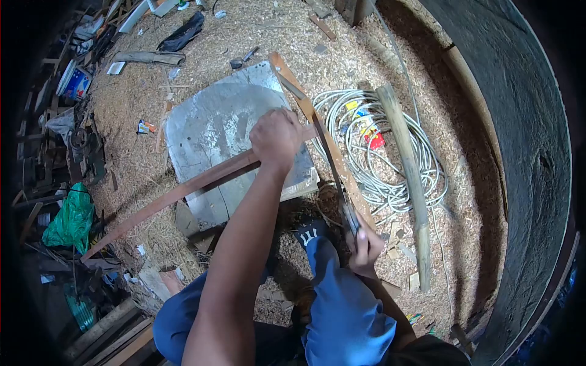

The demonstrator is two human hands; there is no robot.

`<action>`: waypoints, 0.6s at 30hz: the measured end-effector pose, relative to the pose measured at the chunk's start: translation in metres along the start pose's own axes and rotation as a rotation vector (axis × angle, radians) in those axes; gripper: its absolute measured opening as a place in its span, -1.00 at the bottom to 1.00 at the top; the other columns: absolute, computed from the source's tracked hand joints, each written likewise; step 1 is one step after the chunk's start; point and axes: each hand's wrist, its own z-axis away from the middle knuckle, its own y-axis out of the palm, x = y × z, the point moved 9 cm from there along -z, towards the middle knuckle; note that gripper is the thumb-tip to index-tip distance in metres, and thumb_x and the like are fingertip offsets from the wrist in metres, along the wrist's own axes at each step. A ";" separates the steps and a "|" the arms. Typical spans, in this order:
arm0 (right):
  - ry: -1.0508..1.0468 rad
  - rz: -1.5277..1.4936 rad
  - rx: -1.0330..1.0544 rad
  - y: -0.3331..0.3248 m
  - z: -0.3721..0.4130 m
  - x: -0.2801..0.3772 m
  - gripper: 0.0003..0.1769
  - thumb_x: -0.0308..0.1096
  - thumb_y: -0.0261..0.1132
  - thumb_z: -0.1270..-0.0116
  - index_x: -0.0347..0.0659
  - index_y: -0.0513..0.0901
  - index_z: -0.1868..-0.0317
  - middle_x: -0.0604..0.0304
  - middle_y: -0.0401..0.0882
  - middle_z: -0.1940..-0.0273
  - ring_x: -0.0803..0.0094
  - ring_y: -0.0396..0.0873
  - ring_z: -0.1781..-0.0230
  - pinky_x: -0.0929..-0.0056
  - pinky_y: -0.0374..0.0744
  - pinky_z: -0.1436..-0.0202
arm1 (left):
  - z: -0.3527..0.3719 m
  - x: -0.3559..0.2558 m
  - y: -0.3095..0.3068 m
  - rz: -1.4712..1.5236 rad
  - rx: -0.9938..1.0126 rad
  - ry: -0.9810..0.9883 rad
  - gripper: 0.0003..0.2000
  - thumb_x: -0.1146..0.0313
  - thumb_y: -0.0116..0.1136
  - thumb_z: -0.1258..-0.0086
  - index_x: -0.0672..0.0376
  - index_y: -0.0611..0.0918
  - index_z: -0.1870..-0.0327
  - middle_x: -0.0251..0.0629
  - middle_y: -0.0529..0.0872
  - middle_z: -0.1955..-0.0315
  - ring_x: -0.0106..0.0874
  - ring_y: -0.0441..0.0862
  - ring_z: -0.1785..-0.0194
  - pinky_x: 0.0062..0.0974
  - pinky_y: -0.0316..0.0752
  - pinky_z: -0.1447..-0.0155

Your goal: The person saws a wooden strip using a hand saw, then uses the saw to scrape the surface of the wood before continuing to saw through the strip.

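Two hands work here: the left hand [276, 139] is clenched over one wooden strip [195, 184], which slants across one metal sheet [213, 122]; the right hand [365, 247] grips one saw-like tool [337, 161] at the strip's right end. Sawing seems in hand, calling next for steady pressure and even strokes. Farther right lie one cable coil [394, 198] and one pole [406, 152].

The middle is bright, the metal sheet [217, 131] shines, the left side is dim, edges bend into black corners, and the right fingers [363, 242] look blurry.
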 end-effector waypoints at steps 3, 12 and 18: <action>-0.019 -0.030 -0.057 0.015 -0.033 -0.015 -0.42 -0.14 0.05 -0.64 -0.52 0.56 -0.36 0.38 0.36 0.59 0.68 0.18 0.65 0.59 0.19 0.52 | 0.002 -0.002 -0.004 -0.028 -0.015 -0.004 -0.63 0.15 0.09 -0.45 0.26 0.79 0.38 0.15 0.78 0.40 0.13 0.77 0.28 0.00 0.68 0.07; -0.012 0.042 -0.025 0.002 -0.002 0.000 -0.39 -0.12 -0.01 -0.67 -0.53 0.54 -0.37 0.36 0.35 0.64 0.68 0.19 0.65 0.57 0.13 0.54 | 0.000 0.000 0.000 0.009 0.000 0.009 -0.62 0.14 0.08 -0.46 0.25 0.79 0.38 0.14 0.78 0.39 0.13 0.77 0.27 0.02 0.67 0.06; -0.051 0.035 -0.018 0.011 -0.018 -0.009 -0.42 -0.16 -0.02 -0.67 -0.53 0.53 -0.38 0.33 0.43 0.58 0.67 0.22 0.63 0.59 0.16 0.52 | 0.001 0.002 -0.002 0.014 -0.010 -0.017 -0.64 0.16 0.09 -0.45 0.23 0.79 0.41 0.16 0.77 0.39 0.13 0.76 0.27 0.01 0.67 0.06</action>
